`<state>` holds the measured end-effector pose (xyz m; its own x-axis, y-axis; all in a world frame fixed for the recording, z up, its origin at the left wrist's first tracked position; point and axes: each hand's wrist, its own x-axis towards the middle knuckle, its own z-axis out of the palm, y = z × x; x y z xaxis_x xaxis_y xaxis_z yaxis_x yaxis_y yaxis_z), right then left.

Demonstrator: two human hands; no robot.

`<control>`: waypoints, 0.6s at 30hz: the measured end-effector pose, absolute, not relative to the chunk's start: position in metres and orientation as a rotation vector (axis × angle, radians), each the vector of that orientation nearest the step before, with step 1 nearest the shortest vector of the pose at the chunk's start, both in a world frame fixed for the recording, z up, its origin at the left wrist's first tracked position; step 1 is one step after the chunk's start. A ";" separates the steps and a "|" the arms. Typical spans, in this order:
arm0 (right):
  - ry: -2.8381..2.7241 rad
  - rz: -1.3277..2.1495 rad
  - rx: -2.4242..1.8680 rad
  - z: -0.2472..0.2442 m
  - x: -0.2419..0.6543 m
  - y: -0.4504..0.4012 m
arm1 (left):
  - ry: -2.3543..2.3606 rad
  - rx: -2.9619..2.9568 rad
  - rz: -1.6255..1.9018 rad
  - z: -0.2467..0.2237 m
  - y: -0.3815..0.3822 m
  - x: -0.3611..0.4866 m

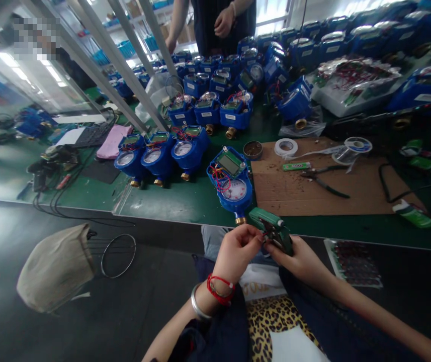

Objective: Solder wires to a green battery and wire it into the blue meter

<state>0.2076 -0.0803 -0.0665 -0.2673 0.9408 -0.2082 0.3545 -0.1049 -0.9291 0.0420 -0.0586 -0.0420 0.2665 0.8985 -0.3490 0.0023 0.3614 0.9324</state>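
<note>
On our left, three blue meters (157,156) stand in a row on the green table (185,203). Right of them, a single blue meter (234,193) lies face up near the table edge, its loose wires (221,176) showing beside the screen. Just below it, our left hand (238,251) has thumb and forefinger pinched together against the green hand tool (261,216); what sits between them, perhaps a thin wire, is too small to tell. The tool is off the table, in front of us, with our right hand (294,256) wrapped round it. To do this well, we should keep the pinch steady, hold the tool square, squeeze lightly and keep our left fingertips clear of the metal. Farther right, the pliers (326,183) rest on the cardboard (286,193), out of our way.
</note>
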 end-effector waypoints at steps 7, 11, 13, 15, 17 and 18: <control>-1.451 1.644 -1.335 -0.069 0.217 -0.084 | 1.144 1.000 0.781 -0.036 -0.060 0.039; -1.200 1.881 -1.040 -0.072 0.232 -0.082 | 1.181 0.936 0.817 -0.032 -0.060 0.033; -1.113 2.044 -0.892 -0.073 0.240 -0.080 | 1.187 0.905 0.816 -0.030 -0.059 0.031; -1.087 2.192 -0.807 -0.072 0.247 -0.078 | 1.183 0.869 0.807 -0.028 -0.059 0.030; -1.102 2.312 -0.756 -0.072 0.251 -0.078 | 1.177 0.839 0.799 -0.027 -0.058 0.029; -1.110 2.355 -0.731 -0.072 0.252 -0.078 | 1.176 0.828 0.797 -0.027 -0.058 0.029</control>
